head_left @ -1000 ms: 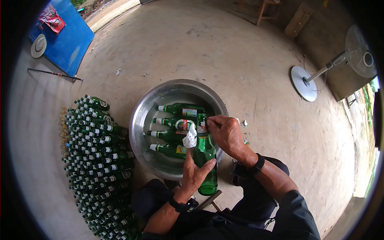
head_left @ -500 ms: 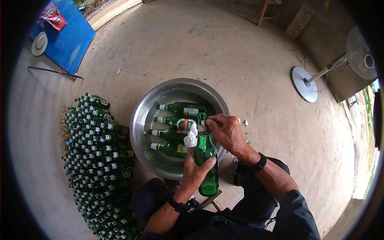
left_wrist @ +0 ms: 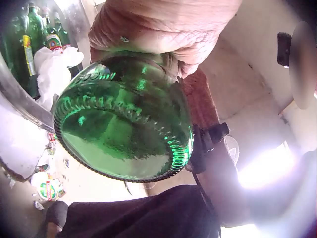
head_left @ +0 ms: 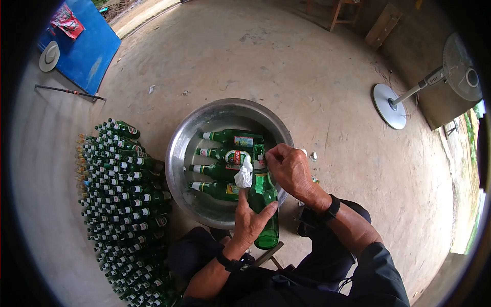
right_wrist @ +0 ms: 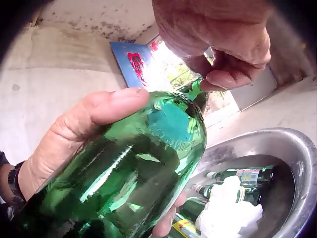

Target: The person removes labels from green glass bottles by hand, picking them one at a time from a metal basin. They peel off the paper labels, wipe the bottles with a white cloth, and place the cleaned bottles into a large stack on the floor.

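Observation:
A green glass bottle (head_left: 267, 225) is gripped round its body by the left hand (head_left: 249, 223), its neck pointing away over the basin. White crumpled paper or tissue (head_left: 244, 174) sits by the left fingers, left of the neck. The right hand (head_left: 292, 173) has curled fingers and thumb at the bottle's neck; in the right wrist view its thumb and fingertips (right_wrist: 225, 79) touch the neck. What lies between them is too small to tell. The left wrist view shows the bottle's base (left_wrist: 119, 144) close up. Several labelled green bottles (head_left: 225, 137) lie in the metal basin (head_left: 176, 153).
Many green bottles (head_left: 128, 204) stand packed at the left. A standing fan (head_left: 391, 105) is at the right, a blue panel (head_left: 92, 51) and a hat (head_left: 49, 56) at upper left. Small scraps (head_left: 313, 156) lie right of the basin; a wooden stool leg (head_left: 268, 255) shows near the legs.
The hands and bottle have hardly moved. The right fingers stay at the neck, slightly more curled than half a second ago.

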Action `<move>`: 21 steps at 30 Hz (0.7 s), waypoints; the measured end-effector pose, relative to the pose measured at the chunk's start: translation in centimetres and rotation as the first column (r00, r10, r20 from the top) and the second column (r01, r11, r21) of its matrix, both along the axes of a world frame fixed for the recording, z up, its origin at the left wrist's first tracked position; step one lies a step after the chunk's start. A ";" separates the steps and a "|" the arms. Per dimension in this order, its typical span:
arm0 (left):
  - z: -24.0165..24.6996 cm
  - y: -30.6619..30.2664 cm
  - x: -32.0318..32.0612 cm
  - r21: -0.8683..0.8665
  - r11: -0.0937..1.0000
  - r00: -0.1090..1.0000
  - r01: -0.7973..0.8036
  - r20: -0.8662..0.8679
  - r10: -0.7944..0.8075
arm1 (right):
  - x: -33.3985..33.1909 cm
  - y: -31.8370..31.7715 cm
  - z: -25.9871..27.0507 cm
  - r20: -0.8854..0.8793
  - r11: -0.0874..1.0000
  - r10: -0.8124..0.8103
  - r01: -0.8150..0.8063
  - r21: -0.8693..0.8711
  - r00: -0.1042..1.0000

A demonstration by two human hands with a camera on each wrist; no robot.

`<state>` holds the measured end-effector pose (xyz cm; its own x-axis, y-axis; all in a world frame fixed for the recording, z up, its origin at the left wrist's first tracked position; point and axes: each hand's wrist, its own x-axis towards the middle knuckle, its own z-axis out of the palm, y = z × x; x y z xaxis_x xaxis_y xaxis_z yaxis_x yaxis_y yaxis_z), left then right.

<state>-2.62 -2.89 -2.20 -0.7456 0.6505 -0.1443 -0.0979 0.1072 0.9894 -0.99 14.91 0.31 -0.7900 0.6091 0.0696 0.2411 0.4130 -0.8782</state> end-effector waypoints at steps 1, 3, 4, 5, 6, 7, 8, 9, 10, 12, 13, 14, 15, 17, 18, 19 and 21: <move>0.1 0.0 0.1 0.022 1.000 0.999 -0.005 0.042 0.004 | 0.0 0.0 -0.1 -0.030 0.999 0.015 -0.014 0.028 0.999; 0.5 0.1 0.0 0.044 0.999 0.997 -0.011 0.083 0.007 | 0.0 0.0 0.0 -0.020 1.000 0.004 -0.003 0.019 1.000; 0.6 0.1 0.0 0.060 0.998 0.988 -0.010 0.152 0.001 | 0.0 0.1 0.0 -0.009 1.000 -0.007 0.007 0.009 1.000; 0.7 0.1 -0.1 0.076 0.997 0.975 -0.011 0.220 -0.006 | -0.1 0.1 -0.1 -0.009 1.000 -0.007 0.008 0.009 1.000; 0.8 0.1 -0.1 0.076 0.997 0.975 -0.011 0.220 -0.006 | -0.1 0.2 -0.3 -0.006 1.000 -0.015 0.015 -0.004 1.000; 0.8 0.0 -0.1 0.095 0.995 0.960 -0.012 0.280 -0.015 | -0.1 0.2 -0.5 -0.004 1.000 -0.021 0.021 -0.016 1.000; 0.8 0.0 -0.1 0.113 0.993 0.941 -0.016 0.338 -0.023 | -0.2 0.3 -0.4 -0.004 1.000 -0.020 0.020 -0.016 1.000; 0.7 -0.1 -0.2 0.113 0.993 0.941 -0.018 0.338 -0.022 | -0.1 0.5 -0.4 -0.002 0.998 -0.039 0.039 -0.042 0.999; 0.6 -0.1 -0.2 0.149 0.988 0.917 -0.046 0.399 -0.018 | -0.1 0.6 -0.4 0.001 0.996 -0.057 0.057 -0.068 0.998; 0.0 -0.2 -0.3 0.185 0.980 0.889 -0.078 0.458 -0.015 | -0.2 0.8 -0.8 -0.026 0.993 -0.050 0.046 -0.108 0.998; -0.4 -0.3 -0.5 0.183 0.980 0.869 -0.085 0.494 -0.017 | -0.3 0.9 -0.9 -0.053 0.988 -0.045 0.036 -0.149 0.998; -0.7 -0.4 -0.5 0.180 0.979 0.848 -0.091 0.530 -0.019 | -0.2 0.8 -0.8 -0.054 0.988 -0.043 0.035 -0.149 0.998; -0.6 -0.4 -0.5 0.180 0.979 0.848 -0.093 0.530 -0.017 | -0.1 0.7 -0.2 -0.028 0.987 -0.009 0.005 -0.161 1.000; -0.3 -0.3 -0.5 0.208 0.973 0.835 -0.097 0.549 -0.034 | 0.0 0.5 0.2 -0.004 0.984 0.029 -0.029 -0.174 1.000; -0.6 -0.4 -0.5 0.197 0.978 0.859 -0.074 0.511 -0.038 | 0.1 0.3 0.2 -0.033 0.996 0.058 -0.060 -0.067 0.998; -0.7 -0.3 -0.5 0.184 0.981 0.882 -0.055 0.470 -0.038 | 0.0 0.1 0.1 -0.061 0.995 0.094 -0.091 0.041 0.994; -0.6 -0.3 -0.3 0.175 0.983 0.879 -0.046 0.475 -0.043 | -0.1 -0.1 -0.2 -0.076 0.996 0.086 -0.087 -0.009 0.993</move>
